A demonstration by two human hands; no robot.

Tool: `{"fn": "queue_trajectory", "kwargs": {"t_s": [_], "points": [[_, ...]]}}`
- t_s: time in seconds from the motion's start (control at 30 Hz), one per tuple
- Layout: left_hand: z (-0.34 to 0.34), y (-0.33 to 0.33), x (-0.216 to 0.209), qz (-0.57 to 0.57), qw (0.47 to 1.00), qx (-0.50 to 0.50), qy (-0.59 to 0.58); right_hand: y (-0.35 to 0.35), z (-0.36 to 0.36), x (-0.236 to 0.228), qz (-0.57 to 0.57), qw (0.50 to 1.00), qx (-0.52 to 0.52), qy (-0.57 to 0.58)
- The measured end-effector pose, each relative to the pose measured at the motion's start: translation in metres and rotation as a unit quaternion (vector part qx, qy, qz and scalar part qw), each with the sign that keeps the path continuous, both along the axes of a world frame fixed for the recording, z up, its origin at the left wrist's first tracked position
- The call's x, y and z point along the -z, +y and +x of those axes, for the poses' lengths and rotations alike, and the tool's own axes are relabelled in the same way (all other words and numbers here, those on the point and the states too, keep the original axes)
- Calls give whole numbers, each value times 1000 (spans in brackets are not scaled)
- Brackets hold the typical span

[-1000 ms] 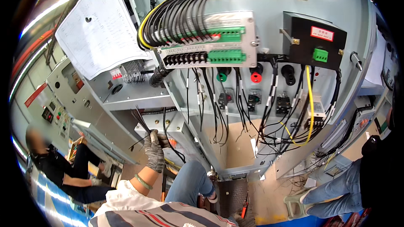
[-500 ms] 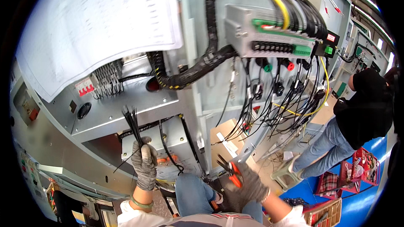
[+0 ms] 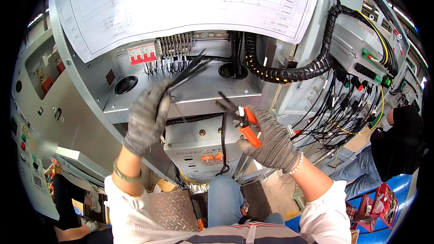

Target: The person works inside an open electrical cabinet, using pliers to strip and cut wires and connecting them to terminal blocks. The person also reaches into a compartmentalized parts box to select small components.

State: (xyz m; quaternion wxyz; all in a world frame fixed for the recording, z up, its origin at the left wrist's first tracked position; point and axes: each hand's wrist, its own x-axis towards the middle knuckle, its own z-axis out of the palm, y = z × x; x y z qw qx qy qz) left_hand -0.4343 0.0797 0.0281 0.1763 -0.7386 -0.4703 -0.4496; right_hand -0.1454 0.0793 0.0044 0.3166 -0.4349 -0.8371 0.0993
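By the shelf's (image 3: 203,89) front edge: left hand (image 3: 148,119) clasps black wires (image 3: 192,70); right hand (image 3: 273,142) grips orange-handled pliers (image 3: 241,113), jaws parted; careless swing could nick the wires.

The paper sheet (image 3: 194,7) is cut off above, and the left fingers (image 3: 162,110) hide part of the black wires (image 3: 191,73).

The head-worn fisheye looked down and forward over the left hand (image 3: 147,119) and right hand (image 3: 273,142), close to the metal cabinet (image 3: 194,95).
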Motion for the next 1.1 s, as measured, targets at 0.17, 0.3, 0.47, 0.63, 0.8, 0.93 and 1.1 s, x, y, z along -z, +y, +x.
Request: {"fn": "queue_trajectory", "kwargs": {"t_s": [0.17,0.3,0.47,0.63,0.8,0.93,1.1], "points": [[-10,52,-21,-125,966,-138,177,-2,-2,-20,46,998,15,-34],[-10,63,-22,-150,949,-182,211,5,-14,-30,52,989,84,-113],[-8,58,-32,-213,920,-256,205,29,-39,-46,52,976,57,-201],[-32,54,-24,-128,988,-64,65,45,-60,-62,79,959,82,-261],[-51,66,-12,-86,996,19,35,83,-79,-65,42,949,5,-313],[-40,62,-11,17,993,-95,67,82,-72,-55,90,964,2,-251],[-25,58,-15,33,977,-122,174,51,-54,-31,219,963,-7,-160]]}}
